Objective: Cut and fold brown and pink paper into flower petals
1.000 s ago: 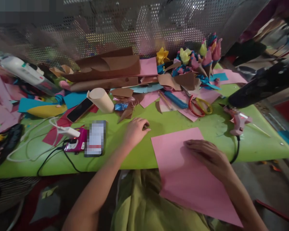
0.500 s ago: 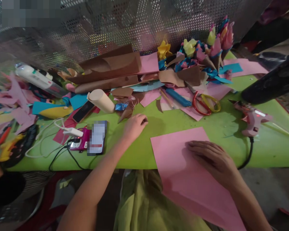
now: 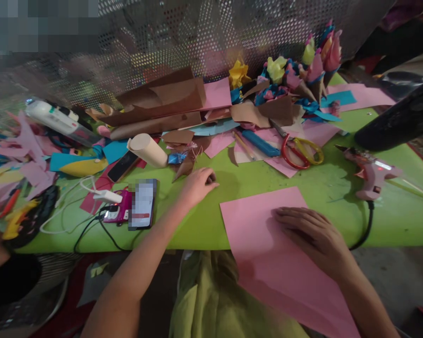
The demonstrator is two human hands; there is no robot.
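One long lime-green table is overlapped by a rectangular pink paper sheet, its long axis directed far to near. The right hand is laid upon it, fingers extended, nothing clasped; the left hand, loosely curled, seemingly unfilled, is placed just beside the sheet's far left corner.

A greyish perforated panel spans the upper part of the frame, with blurred colours and small bright spots showing across it. Below it, a bright green tabletop runs from left to right under dim, uneven light, and grey floor shows at lower right.
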